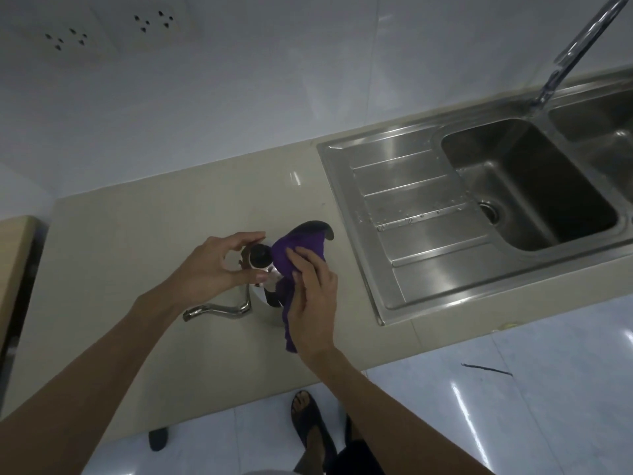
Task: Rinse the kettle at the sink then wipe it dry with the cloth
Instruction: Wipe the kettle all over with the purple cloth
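A steel kettle (263, 303) stands on the beige counter, seen from above, with a black lid knob (260, 256), a thin curved spout (219, 309) pointing left and a black handle (317, 228) at the back right. My left hand (212, 265) curls around the kettle's top, thumb and fingers on its rim. My right hand (313, 296) presses a purple cloth (298, 255) against the kettle's right side and top; the cloth hangs down past the body. Much of the kettle's body is hidden under the hands and cloth.
A stainless sink (534, 186) with a ribbed drainboard (421, 214) lies to the right, its tap (579, 49) arching above. The counter's (120, 269) front edge runs just behind my wrists. A wooden surface (13, 255) adjoins at far left. Wall sockets (102, 29) are above.
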